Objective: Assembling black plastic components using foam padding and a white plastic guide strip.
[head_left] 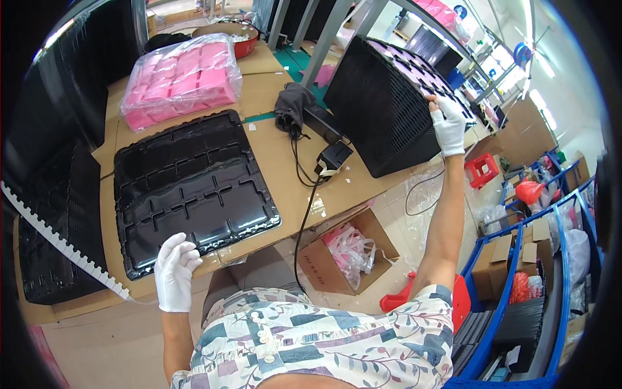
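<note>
My left hand [175, 273], in a white glove, is beside the front edge of a black moulded plastic tray [188, 185] on the table. Its fingers are loosely bent and apart, with nothing seen in them. Out to the right, my right hand [448, 128] wears a white glove that leaves fingertips bare. Its thumb and fingers close on the near edge of the top tray on a tall stack of black trays [382, 110]. Pale pink pieces [414, 61] sit in the compartments of that top tray.
Bagged pink foam blocks [184, 78] lie behind the flat tray. A black adapter [334, 157] with cables is on the cardboard-covered table [285, 201]. A carton of plastic strips [350, 256] stands on the floor, and a red stool [460, 301] is near my right arm. More black trays [61, 227] are stacked at left.
</note>
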Tool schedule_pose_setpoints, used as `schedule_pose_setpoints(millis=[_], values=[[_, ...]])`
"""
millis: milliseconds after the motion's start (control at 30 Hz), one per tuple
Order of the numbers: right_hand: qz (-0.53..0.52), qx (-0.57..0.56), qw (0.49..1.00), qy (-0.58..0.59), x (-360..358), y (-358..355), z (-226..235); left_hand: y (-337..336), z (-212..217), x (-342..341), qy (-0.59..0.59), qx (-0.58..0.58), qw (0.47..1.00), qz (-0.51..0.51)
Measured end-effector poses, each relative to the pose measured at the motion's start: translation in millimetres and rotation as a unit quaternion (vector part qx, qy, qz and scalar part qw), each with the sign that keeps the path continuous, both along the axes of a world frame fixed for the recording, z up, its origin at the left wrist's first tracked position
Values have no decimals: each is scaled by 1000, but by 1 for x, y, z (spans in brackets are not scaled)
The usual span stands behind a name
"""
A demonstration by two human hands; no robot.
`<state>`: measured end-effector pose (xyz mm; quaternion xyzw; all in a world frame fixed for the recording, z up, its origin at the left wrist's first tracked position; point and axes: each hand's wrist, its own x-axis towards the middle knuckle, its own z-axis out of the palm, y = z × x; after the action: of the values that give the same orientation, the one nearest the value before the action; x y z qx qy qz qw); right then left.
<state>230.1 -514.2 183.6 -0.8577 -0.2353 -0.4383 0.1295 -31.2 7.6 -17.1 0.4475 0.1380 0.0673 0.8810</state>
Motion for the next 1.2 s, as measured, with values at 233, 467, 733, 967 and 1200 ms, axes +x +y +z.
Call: schedule_pose_setpoints(millis=[233, 467, 733, 967, 1200], values=[[16, -22, 999, 40, 20, 16, -2, 8, -3, -18, -41, 92, 994, 45], [93, 11, 995, -37, -90, 162, -39, 59, 18, -70, -34, 511, 737, 440], [458, 65, 695, 550, -193, 503, -153, 78, -22, -106, 90, 399, 779, 476], [501, 107, 447, 733, -197, 590, -180, 98, -15, -114, 157, 492, 796, 314], [472, 176, 536, 678, -192, 512, -155, 81, 3, -102, 82, 61, 978, 184]])
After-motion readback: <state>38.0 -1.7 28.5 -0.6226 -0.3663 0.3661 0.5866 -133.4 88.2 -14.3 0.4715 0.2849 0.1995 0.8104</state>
